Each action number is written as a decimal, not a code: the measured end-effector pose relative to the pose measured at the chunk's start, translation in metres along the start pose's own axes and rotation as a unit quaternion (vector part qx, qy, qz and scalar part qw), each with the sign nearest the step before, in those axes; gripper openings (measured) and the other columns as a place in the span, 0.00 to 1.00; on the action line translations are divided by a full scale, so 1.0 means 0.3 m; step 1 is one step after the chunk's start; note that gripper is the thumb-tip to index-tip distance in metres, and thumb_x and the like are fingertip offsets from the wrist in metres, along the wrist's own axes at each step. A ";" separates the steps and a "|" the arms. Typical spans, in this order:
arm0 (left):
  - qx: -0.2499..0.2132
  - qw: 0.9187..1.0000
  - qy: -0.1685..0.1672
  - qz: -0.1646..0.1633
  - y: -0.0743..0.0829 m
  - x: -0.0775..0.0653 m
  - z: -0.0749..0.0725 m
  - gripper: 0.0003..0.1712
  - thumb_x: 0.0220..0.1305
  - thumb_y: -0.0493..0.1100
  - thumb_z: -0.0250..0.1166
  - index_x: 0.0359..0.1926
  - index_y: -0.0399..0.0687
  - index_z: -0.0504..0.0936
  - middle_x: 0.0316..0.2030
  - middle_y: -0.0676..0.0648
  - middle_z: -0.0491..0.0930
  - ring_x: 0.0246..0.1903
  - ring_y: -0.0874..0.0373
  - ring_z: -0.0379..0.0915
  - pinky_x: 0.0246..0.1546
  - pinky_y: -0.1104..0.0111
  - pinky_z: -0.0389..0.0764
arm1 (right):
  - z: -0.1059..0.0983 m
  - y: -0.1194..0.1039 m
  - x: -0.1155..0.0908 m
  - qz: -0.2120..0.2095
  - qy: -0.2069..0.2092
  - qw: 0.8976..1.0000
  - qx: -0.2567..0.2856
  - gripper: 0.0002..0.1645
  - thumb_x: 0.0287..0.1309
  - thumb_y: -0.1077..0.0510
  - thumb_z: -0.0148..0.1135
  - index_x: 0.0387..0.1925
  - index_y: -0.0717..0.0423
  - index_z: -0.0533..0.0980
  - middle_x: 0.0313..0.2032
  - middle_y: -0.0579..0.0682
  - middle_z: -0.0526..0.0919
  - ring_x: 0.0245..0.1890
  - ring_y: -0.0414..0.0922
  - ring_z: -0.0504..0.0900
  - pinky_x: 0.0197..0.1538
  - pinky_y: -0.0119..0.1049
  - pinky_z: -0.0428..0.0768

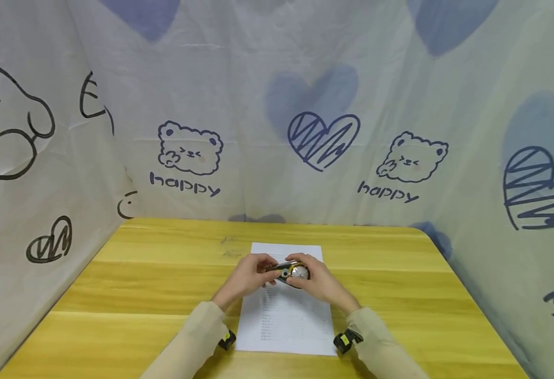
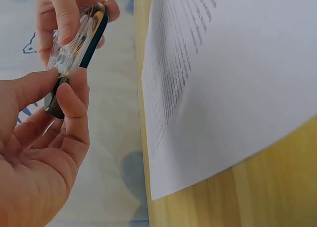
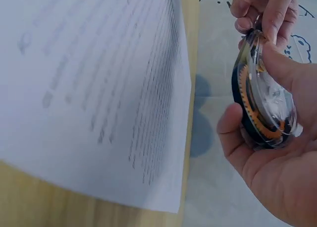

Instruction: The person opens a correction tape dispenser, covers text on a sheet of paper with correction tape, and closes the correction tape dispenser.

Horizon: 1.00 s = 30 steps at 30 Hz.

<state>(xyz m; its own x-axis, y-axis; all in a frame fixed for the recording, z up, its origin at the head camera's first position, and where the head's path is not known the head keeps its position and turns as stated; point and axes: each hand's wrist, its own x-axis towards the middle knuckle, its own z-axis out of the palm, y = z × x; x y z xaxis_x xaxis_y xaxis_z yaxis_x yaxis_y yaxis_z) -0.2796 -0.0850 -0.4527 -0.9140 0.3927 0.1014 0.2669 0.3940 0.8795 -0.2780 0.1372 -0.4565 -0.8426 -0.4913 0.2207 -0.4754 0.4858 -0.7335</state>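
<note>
Along the left, rear and right of the frame, a pale cloth backdrop [image 1: 258,205] printed with hearts and bears. Below, a yellow wood-grain tabletop [image 1: 163,284]. At lower left, a cream left sleeve [image 1: 191,337] with a small black left wrist camera [image 1: 227,339] by the cuff.

Just left of lower centre, the left grip [image 1: 248,275]: a bare hand, thumb and fingers pinched on the narrow end of a clear-shelled tape dispenser [image 1: 298,271]. From that grip, dispenser body off to the right, in direct contact. Long axis roughly level across the frame, from narrow end at left to rounded end at right, spanning the gap between both hands.

Underneath, at lower centre, a white sheet of paper [image 1: 286,321] on the tabletop, with lines of print too small to read. Between paper and dispenser, apparently a gap, though hard to judge from above.

Just right of lower centre, the right grip [image 1: 318,279]: fingers and thumb curled around the wide, rounded end, with the narrow end off to the left. Both hands touching, hence neither nearer; the larger share of the body in the right grip. At right in the right wrist view, an orange toothed gear [image 3: 266,131] within the casing. At lower right of the head view, a matching right sleeve [image 1: 386,342] and right wrist camera [image 1: 345,341].
</note>
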 end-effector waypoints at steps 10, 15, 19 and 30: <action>-0.074 0.997 0.024 0.001 -0.015 -0.013 -0.009 0.14 0.64 0.41 0.67 0.48 0.41 0.85 0.37 0.43 0.87 0.32 0.47 0.85 0.36 0.61 0.86 | 0.014 0.009 0.007 0.060 -0.020 0.991 0.121 0.25 0.64 0.53 0.64 0.62 0.44 0.73 0.53 0.55 0.80 0.32 0.47 0.81 0.27 0.49 0.85; -0.099 0.995 0.009 -0.001 -0.013 -0.017 -0.024 0.15 0.62 0.41 0.69 0.49 0.41 0.86 0.38 0.42 0.87 0.31 0.47 0.86 0.37 0.57 0.87 | 0.005 -0.004 0.003 0.062 -0.030 0.988 0.141 0.24 0.65 0.56 0.63 0.62 0.44 0.74 0.54 0.56 0.78 0.34 0.48 0.80 0.28 0.56 0.83; -0.108 0.994 -0.018 -0.007 -0.012 -0.021 -0.033 0.16 0.61 0.39 0.69 0.50 0.38 0.85 0.38 0.41 0.87 0.29 0.51 0.86 0.38 0.52 0.86 | 0.000 -0.005 -0.001 0.064 -0.049 0.986 0.147 0.23 0.65 0.57 0.63 0.61 0.45 0.75 0.51 0.58 0.79 0.33 0.48 0.80 0.28 0.60 0.82; -0.112 0.992 -0.047 -0.015 -0.028 -0.031 -0.052 0.15 0.61 0.37 0.69 0.49 0.37 0.86 0.37 0.40 0.87 0.28 0.54 0.85 0.39 0.50 0.85 | 0.001 0.006 0.000 0.042 -0.078 0.988 0.124 0.21 0.64 0.50 0.64 0.58 0.38 0.76 0.51 0.53 0.80 0.31 0.58 0.82 0.26 0.54 0.83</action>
<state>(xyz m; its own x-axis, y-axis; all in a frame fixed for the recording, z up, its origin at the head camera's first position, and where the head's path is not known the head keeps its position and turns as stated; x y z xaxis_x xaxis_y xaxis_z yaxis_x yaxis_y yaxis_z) -0.2782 -0.1050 -0.4538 -0.8850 0.4639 0.0392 0.1557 0.2155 0.9640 -0.2787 0.1379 -0.4582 -0.8182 -0.5712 0.0654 -0.3124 0.3462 -0.8847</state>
